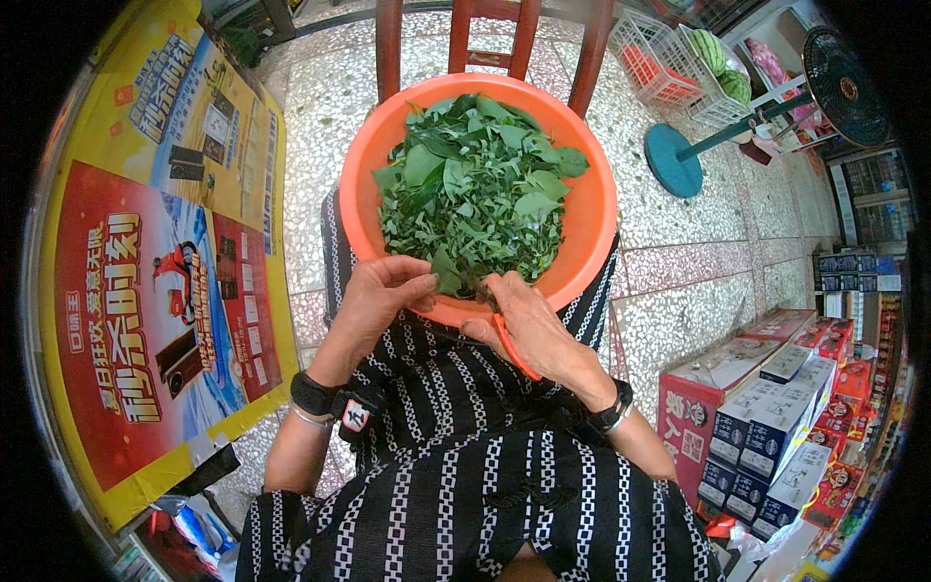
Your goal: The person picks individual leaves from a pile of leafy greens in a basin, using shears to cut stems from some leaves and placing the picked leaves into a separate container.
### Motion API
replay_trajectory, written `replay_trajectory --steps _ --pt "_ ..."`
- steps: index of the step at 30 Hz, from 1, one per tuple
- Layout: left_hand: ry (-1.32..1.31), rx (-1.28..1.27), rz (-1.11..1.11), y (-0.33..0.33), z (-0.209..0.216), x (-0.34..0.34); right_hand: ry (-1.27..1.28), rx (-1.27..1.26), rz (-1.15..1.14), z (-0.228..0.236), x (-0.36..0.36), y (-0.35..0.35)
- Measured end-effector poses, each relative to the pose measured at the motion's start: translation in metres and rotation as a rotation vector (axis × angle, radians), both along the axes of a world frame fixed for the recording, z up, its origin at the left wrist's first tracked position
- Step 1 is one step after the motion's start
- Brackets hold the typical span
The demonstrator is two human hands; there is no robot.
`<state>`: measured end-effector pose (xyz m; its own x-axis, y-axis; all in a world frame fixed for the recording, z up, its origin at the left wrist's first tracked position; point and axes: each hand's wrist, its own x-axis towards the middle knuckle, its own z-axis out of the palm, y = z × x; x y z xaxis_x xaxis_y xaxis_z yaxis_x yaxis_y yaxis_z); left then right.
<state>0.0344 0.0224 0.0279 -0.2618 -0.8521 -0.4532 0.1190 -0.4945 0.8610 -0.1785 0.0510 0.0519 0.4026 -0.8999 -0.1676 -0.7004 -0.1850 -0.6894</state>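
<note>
An orange plastic basin (594,199) in front of me holds a heap of green leaves (465,194), some whole and many cut into small pieces. At the basin's near rim, my left hand (380,296) pinches a green leaf (445,273) between thumb and fingers. Just to its right, my right hand (533,325) is closed round orange-handled scissors (514,349). Their blades are mostly hidden by the fingers and the leaves. Both hands are close together over the near edge of the pile.
A wooden chair (464,39) stands just beyond the basin. To the left is a large yellow and red poster board (175,320). A fan (674,160) on a green round base, white baskets (659,73) with watermelons, and stacked boxes (766,427) are on the right.
</note>
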Motion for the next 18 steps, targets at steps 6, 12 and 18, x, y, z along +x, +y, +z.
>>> replay_trajectory --steps 6,12,18 --pt "-0.11 -0.065 -0.171 -0.003 0.008 0.0 0.032 -0.026 0.068 0.003 0.002 -0.004" --pt "-0.081 -0.051 -0.089 -0.004 0.006 0.0 -0.037 0.158 -0.113 0.01 -0.001 -0.005" --pt "0.224 0.049 0.16 0.001 -0.005 -0.006 -0.123 -0.066 -0.094 0.001 0.0 -0.003"
